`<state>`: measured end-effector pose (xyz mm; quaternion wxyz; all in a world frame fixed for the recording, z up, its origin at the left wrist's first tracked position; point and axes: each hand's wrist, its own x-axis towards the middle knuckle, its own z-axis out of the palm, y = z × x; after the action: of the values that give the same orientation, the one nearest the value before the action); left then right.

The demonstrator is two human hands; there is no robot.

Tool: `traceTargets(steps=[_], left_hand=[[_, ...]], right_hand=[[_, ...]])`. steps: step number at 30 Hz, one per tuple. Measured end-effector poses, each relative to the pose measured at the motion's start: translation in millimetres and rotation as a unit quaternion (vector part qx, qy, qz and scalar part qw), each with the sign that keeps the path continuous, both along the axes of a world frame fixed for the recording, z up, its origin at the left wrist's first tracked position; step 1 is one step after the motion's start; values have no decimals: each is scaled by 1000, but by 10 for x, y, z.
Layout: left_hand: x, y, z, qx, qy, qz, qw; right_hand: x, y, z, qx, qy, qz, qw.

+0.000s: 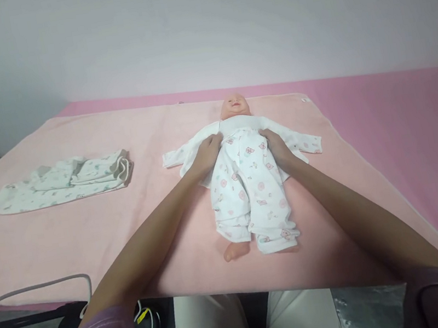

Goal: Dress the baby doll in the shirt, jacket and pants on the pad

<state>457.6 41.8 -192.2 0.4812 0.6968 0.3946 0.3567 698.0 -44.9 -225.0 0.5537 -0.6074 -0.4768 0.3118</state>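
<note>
A baby doll (235, 106) lies on its back on the pink cloth, its head toward the wall. It wears a white long-sleeved top (303, 143) with the arms spread out. White printed pants (257, 180) cover its legs up to the chest, and one foot (236, 250) shows below a cuff. My left hand (208, 154) is closed on the left side of the waistband. On the opposite side, my right hand (276, 146) grips the waistband too, its fingers partly hidden by the fabric.
Folded printed baby clothes (64, 183) lie to the left on the light pink cloth (134, 127). A darker pink surface (406, 140) shows at the right and back, against a pale wall. A white cable (54, 281) crosses the front left edge, above a black bag.
</note>
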Motion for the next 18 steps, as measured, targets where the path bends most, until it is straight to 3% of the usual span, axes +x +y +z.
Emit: traceTargets(steps=[2,4,7,9,11,13,16,18], left_hand=[[-32,54,47,-9,7,-53,999],[-45,78,91,-13,-13,-97,995],[-22,66,146,47,-56,-128,989],[18,63,158,99,-68,-127,985],[73,82,131,109,-76,-117,984],[135,117,64,72,-95,-91,989],[208,147,-65,14,-124,-18,992],[218,128,-125,12,-116,26,993]], right_hand=[[-1,-20,66,11,-11,3,1000],[-2,-66,172,40,-93,-5,995],[20,-120,350,105,-278,17,955],[42,-109,417,125,-340,40,931],[52,-55,415,114,-323,30,939],[45,17,360,76,-256,-17,963],[22,79,263,-4,-153,-89,984],[15,60,227,-47,-138,-96,985]])
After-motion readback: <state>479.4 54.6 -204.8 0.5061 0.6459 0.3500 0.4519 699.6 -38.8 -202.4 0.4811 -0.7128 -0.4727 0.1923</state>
